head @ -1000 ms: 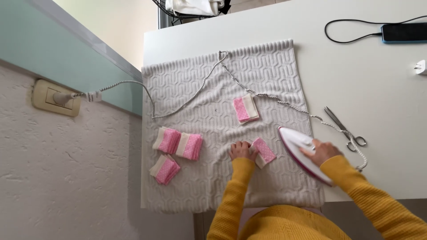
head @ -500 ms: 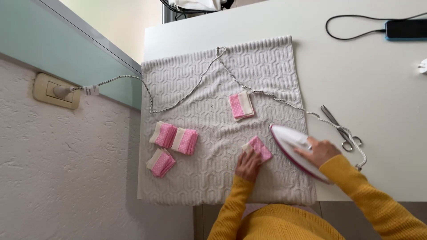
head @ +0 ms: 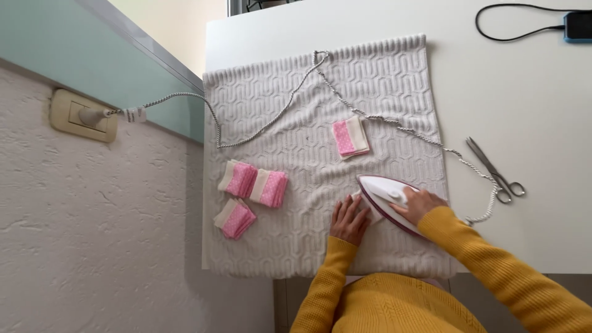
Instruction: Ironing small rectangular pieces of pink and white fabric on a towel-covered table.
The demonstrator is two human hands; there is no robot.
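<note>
My right hand (head: 420,204) grips the handle of a white and purple iron (head: 382,192) resting flat on a white knitted towel (head: 296,246). My left hand (head: 349,221) lies flat on the towel right beside the iron's left edge, fingers together. The pink and white fabric piece seen under that hand earlier is hidden beneath the iron and the hand. Another folded pink and white fabric piece (head: 350,137) lies further up the towel. The iron's braided cord (head: 271,120) loops across the towel to a wall socket (head: 84,116).
Three stacks of folded pink and white pieces (head: 253,188) sit on the towel's left side. Scissors (head: 494,170) lie on the white table at the right. A phone with a black cable (head: 578,26) is at the far right corner. A wall runs along the left.
The iron has slid left onto the pink piece that my left hand was holding down. My left hand has stayed by that piece, now pressed against the iron's side.
</note>
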